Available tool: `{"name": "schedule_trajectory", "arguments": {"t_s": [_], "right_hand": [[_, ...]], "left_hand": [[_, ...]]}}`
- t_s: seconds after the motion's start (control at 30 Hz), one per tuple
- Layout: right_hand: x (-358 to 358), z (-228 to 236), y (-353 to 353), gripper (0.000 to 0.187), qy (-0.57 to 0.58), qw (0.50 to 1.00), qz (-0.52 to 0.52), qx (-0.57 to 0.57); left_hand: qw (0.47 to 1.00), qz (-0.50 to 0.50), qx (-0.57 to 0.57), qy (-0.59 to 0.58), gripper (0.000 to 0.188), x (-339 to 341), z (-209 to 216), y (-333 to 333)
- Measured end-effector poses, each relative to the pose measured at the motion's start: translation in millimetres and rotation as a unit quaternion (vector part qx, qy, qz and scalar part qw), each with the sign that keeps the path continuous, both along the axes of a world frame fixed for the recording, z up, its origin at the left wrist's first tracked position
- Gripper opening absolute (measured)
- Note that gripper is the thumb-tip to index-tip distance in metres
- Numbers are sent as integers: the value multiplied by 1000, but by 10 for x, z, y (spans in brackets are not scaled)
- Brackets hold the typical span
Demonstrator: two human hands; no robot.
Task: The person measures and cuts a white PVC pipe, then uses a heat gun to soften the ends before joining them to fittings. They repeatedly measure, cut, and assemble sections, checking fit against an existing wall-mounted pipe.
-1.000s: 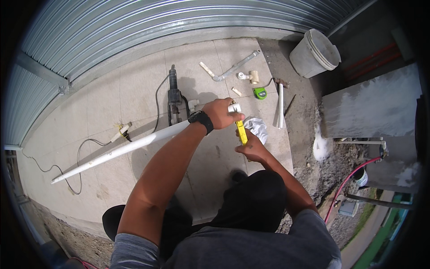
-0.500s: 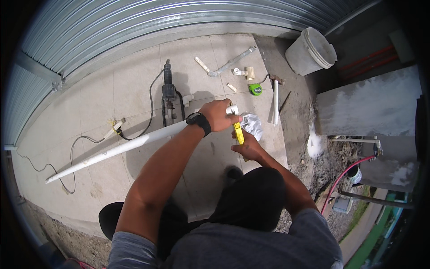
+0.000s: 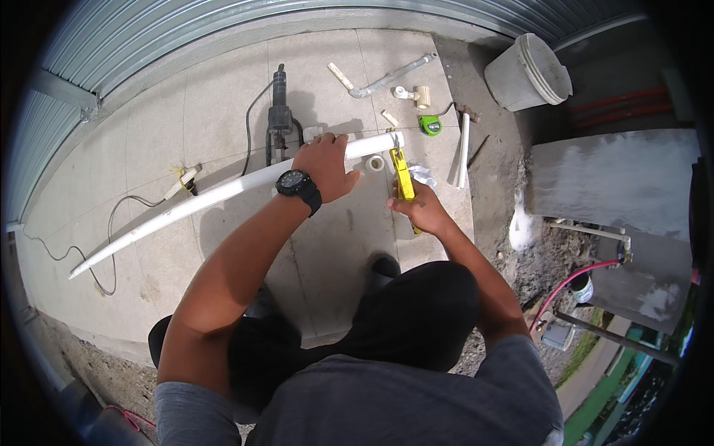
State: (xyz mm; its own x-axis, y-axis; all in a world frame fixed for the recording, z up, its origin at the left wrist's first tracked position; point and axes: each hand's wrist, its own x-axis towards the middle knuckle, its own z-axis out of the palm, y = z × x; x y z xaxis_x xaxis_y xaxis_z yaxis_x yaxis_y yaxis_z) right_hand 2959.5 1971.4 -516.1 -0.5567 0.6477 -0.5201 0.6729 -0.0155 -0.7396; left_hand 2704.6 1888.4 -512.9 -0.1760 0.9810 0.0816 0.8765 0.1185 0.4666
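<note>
Long white pipe slants above the concrete; yellow-handled tool touches its end.

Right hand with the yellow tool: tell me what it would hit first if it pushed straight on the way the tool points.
The right hand aims the yellow tool up at the end of the long white pipe, so it would likely meet that pipe first; depth is unclear.

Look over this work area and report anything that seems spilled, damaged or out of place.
A white foamy patch lies spilled on the dirt beside the grey concrete slab. The left hand grips the long white plastic pipe; the right hand holds a yellow-handled tool at its end. Nothing looks damaged.
</note>
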Motion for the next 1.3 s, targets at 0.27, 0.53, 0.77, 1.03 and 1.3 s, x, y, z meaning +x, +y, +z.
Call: {"name": "schedule_trajectory", "arguments": {"t_s": [0.27,0.53,0.77,1.03,1.3], "right_hand": [[-185,621,9,64,-14,1000,-4,-9],[-142,412,42,61,31,999,-11,-27],[34,17,16,62,107,991,33,72],[97,-187,77,71,134,975,106,143],[146,-295,30,55,151,979,115,79]], "left_hand": [[986,86,-107,95,30,-308,300,-57],[982,61,-153,96,25,-325,381,8],[983,-5,-175,54,34,-274,418,-43],[832,-127,-486,-236,42,-602,616,138],[870,-92,-446,-192,45,-498,515,49]]}}
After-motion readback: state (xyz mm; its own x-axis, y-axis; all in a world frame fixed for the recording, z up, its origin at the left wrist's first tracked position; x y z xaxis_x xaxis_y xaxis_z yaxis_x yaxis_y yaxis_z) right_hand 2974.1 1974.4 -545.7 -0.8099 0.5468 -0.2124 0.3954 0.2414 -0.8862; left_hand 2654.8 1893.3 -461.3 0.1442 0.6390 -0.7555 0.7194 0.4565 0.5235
